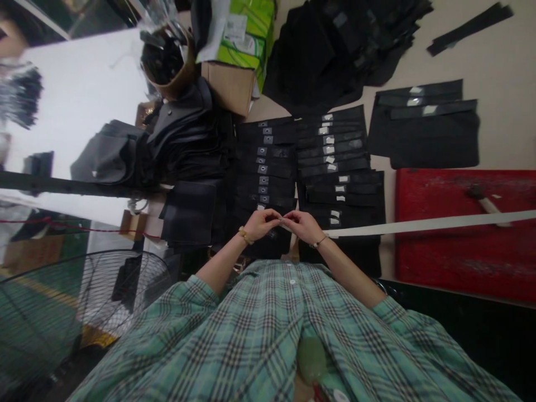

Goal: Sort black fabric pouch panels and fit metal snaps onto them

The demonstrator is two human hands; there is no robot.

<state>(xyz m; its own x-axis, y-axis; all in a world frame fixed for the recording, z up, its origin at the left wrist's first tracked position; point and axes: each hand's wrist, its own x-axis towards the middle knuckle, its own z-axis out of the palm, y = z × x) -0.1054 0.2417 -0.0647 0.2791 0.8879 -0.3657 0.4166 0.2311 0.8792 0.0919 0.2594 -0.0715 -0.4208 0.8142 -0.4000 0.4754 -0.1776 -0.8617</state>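
In the head view, my left hand [262,223] and my right hand [306,226] meet fingertip to fingertip in front of my shirt. Both are closed in a pinch at the end of a long white tape strip [419,225]. From under my right hand the strip runs to the right edge of the view. The bit between my fingertips is small and partly hidden. Below and beyond my hands lie overlapping black fabric pieces; the left row [268,181] bears small tabs with metal eyelets, the right row [335,162] small white patches.
A scuffed red board [460,245] with a hammer [488,204] lies at right, under the strip. Stacked black pieces [188,145] and a round bin [167,67] stand left. A green box [247,39] is at the back, a wire fan guard [113,285] at lower left.
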